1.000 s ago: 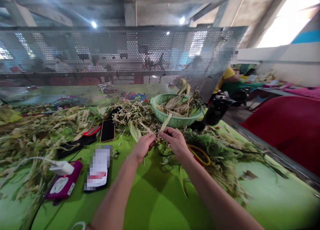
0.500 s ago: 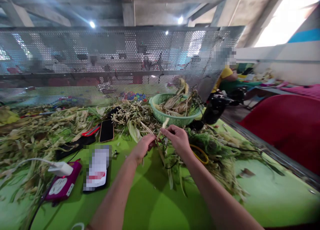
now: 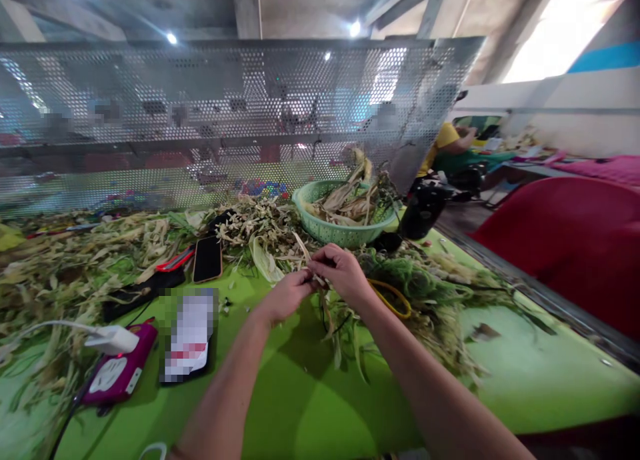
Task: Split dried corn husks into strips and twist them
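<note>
My left hand [image 3: 286, 295] and my right hand [image 3: 339, 271] meet over the green table [image 3: 310, 407], both pinched on a thin strip of dried husk [image 3: 304, 247] that rises between them. More pale strips hang down from my fingers onto the table. A heap of dried husks [image 3: 260, 228] lies just behind my hands. A green plastic basket [image 3: 334, 231] filled with husks stands beyond my right hand.
Two phones [image 3: 207, 259] and a magenta power strip [image 3: 113, 373] with a white plug lie at the left. A yellow ring [image 3: 395, 296] rests in green fibre to the right. A perforated metal screen [image 3: 230, 113] backs the table. A person in yellow sits far right.
My right hand has come down and closer to my left, and the husk strip between them now stands shorter. The view has shifted slightly.
</note>
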`<state>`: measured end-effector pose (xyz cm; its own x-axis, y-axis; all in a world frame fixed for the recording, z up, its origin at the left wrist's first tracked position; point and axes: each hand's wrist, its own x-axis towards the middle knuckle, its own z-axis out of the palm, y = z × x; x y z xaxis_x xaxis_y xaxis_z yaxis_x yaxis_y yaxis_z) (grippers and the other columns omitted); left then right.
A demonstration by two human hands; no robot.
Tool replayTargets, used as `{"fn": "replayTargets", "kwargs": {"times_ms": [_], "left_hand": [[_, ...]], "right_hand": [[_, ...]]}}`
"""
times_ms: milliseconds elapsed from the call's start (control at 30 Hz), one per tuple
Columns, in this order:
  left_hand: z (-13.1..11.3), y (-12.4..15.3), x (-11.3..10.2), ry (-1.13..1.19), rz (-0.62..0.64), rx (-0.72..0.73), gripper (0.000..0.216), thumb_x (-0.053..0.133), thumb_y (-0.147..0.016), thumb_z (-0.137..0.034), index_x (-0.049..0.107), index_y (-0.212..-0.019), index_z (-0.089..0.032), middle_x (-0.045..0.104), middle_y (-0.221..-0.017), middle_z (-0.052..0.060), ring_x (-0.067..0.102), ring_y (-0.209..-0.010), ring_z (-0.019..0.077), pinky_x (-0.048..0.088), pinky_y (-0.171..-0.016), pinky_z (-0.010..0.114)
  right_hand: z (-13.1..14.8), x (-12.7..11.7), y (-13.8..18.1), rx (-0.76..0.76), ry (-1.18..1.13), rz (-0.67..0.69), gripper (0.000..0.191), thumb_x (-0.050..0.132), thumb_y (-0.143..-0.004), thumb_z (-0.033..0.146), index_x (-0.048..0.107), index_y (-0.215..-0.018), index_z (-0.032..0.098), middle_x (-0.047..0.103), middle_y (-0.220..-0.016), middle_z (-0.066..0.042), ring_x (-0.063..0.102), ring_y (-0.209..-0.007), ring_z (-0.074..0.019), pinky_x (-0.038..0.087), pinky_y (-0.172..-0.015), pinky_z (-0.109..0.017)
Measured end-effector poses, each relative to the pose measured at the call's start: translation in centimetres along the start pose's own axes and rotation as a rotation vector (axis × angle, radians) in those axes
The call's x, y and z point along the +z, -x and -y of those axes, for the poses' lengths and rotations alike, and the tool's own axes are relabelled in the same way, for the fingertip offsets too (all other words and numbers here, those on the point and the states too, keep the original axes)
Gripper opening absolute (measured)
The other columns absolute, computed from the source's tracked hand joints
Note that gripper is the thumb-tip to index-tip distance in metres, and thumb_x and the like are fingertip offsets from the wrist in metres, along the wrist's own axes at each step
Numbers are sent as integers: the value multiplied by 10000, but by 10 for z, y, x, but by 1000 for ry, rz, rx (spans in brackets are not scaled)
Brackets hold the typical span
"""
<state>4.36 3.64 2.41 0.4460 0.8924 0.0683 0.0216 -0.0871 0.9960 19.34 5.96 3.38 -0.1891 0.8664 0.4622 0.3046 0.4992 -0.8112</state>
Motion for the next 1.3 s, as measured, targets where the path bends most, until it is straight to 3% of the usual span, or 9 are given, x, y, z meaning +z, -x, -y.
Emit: {"fn": "replayTargets", "kwargs": {"times_ms": [233,567,667,767,900,1033,1133,1300], "left_hand": [[1,2,5,41,85,23,286,602,-795,-434,617,-762,-151,610,-769,32,532,-772,153,403,-797,286],[3,3,14,-13,81,-8,274,615,-783,-424,628,-775,-150,579,-763,22,479,-739,138,374,-720,266],[3,1,13,132,18,-30,271,639,-763,-413,653,-817,-149,580,-743,17,471,-689,119,373,-674,247],[4,-1,7,319,-145,-48,303,635,-759,-407,680,-914,-150,624,-825,34,496,-703,116,391,-667,234],[6,-4,-2,493,-328,-30,312,654,-739,-373,682,-961,-156,652,-925,48,542,-761,125,430,-687,229],[5,-5,-3,586,-341,6,294,683,-718,-348,678,-935,-150,659,-935,60,581,-817,146,460,-737,249],[3,-4,-3,550,-335,-9,299,689,-717,-364,673,-923,-148,659,-871,49,585,-763,133,463,-716,246],[1,-2,-8,518,-345,-46,295,735,-665,-357,630,-839,-144,607,-720,-3,542,-622,91,428,-620,211]], "right_hand": [[-3,0,2,102,-94,-117,137,641,-740,313,605,-684,194,504,-709,9,487,-646,-143,397,-544,-250],[-1,-1,2,88,-40,-214,147,632,-739,312,623,-675,181,527,-684,4,486,-651,-141,399,-602,-262],[3,-2,2,92,-50,-225,170,615,-770,354,645,-789,187,558,-786,-16,492,-644,-136,421,-582,-259],[8,-4,1,101,-150,-231,269,605,-788,404,602,-962,199,574,-849,-26,498,-636,-130,439,-569,-255],[14,-4,3,146,-169,-118,270,636,-770,444,548,-828,196,546,-682,10,483,-592,-126,401,-522,-235],[9,2,6,166,-241,87,264,680,-735,420,558,-812,199,626,-792,-12,567,-706,-159,463,-608,-257],[0,5,6,147,-218,90,225,659,-757,378,602,-875,196,659,-876,-33,586,-754,-167,476,-668,-277],[-7,2,3,90,-29,70,185,603,-792,355,652,-848,186,640,-739,-7,551,-673,-151,428,-624,-255]]}}
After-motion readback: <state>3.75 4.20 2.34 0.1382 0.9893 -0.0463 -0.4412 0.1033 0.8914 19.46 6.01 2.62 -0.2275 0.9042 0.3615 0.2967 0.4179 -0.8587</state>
